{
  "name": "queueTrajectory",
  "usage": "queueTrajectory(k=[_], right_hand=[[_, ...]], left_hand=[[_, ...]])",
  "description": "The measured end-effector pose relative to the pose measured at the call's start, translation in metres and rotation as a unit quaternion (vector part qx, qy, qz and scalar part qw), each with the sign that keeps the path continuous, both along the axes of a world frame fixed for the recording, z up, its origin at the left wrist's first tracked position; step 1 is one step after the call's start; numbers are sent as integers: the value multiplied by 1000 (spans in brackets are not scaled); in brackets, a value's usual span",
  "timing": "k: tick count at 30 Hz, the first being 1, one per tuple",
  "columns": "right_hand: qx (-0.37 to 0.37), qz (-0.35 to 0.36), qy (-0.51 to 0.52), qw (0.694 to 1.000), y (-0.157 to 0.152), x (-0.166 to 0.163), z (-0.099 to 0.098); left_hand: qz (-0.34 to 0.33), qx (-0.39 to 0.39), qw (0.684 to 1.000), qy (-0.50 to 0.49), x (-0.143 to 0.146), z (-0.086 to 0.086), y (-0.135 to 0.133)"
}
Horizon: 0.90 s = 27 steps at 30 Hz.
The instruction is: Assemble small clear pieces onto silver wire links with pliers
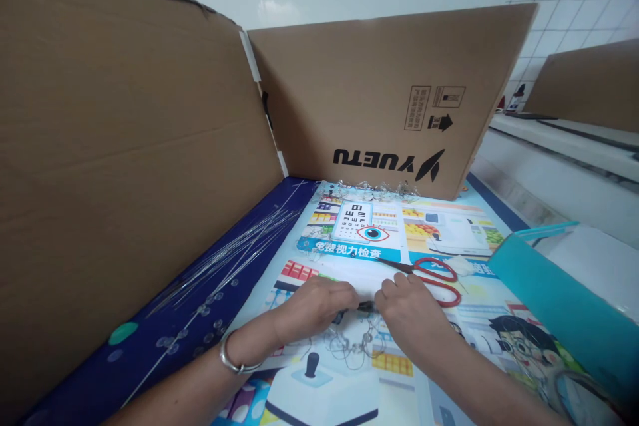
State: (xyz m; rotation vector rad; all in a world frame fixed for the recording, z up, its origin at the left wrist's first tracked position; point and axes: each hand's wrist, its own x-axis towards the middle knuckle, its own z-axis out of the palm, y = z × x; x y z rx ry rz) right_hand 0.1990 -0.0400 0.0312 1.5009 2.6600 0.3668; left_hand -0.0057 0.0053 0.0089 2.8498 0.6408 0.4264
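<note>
Head view. Both hands low over the bench (339, 393), left hand (317, 306) and right hand (410, 313) nearly meeting, fingers curled inward. Whether each grip is clenched on something, cannot tell: fingers cover it. A small dark piece (367, 307) shows in the gap between them, identity unclear.

Clear-beaded strand (355, 347): just below the grip, on the wearer's side, in loose thin loops. Red-handled scissors (439, 265) just beyond the right grip, dark blade pointing left. Loose clear strands (229, 253) well left of the grip; more beadwork (382, 190) far beyond it, at the foot of the cardboard panel (384, 93).

Risks, my judgement: slack loops could tangle or snag on a finger; an unsecured end could shed beads; a forward reach by the right hand could meet the blade. Transparent line over busy print is easily lost.
</note>
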Motion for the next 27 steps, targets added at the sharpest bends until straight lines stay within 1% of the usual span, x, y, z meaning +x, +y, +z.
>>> queueTrajectory(k=[8, 13, 20, 24, 27], right_hand=[[3, 1, 2, 1000, 0, 1, 0], [-2, 1, 21, 1000, 1, 5, -1], [4, 0, 38, 999, 3, 9, -10], [16, -29, 48, 998, 4, 11, -14], [13, -63, 66, 996, 5, 14, -15]], left_hand=[[1, -4, 1000, -8, -1, 4, -3], [6, -20, 999, -24, -1, 1, -2], [28, -32, 998, -49, -2, -2, -1], [60, -57, 994, -69, -2, -2, -1], [67, -65, 993, -77, -3, -3, -1]])
